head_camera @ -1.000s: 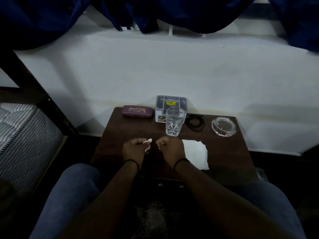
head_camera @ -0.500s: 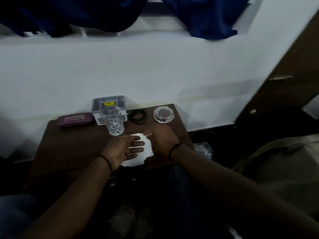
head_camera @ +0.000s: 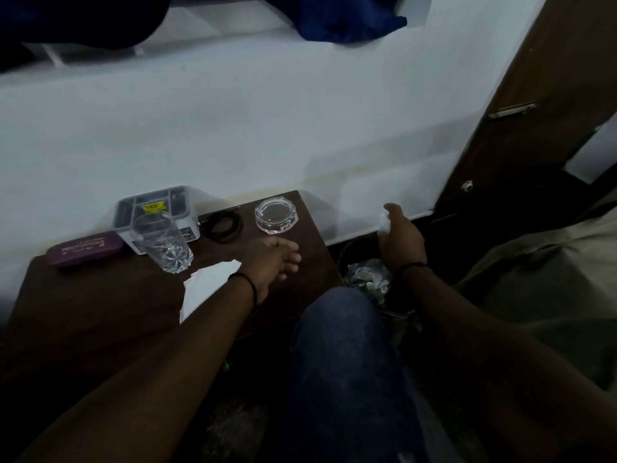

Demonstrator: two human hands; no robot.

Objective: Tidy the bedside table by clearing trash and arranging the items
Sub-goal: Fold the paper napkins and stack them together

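My right hand point(head_camera: 400, 237) hangs past the right edge of the dark wooden bedside table point(head_camera: 100, 312), above a dark bin point(head_camera: 365, 279) holding crumpled clear plastic. It grips a small white scrap of paper point(head_camera: 383, 222). My left hand point(head_camera: 272, 260) rests on the tabletop with loose fingers and holds nothing, beside a white tissue point(head_camera: 210, 289) lying flat. Along the table's back stand a clear drinking glass point(head_camera: 162, 242), a grey organiser box point(head_camera: 155, 208), a purple case point(head_camera: 85, 248), a coiled black cable point(head_camera: 224, 223) and a glass ashtray point(head_camera: 275, 216).
A white wall runs behind the table, with blue curtain fabric point(head_camera: 337, 18) hanging above. A brown wooden door point(head_camera: 541, 95) stands at the right. My knee in blue jeans point(head_camera: 340, 345) is between table and bin. A beige cloth point(head_camera: 551, 289) lies at the far right.
My right hand left the tabletop and swung right over the bin, carrying the white scrap. My left hand slid off the tissue toward the table's right part. The view turned right.
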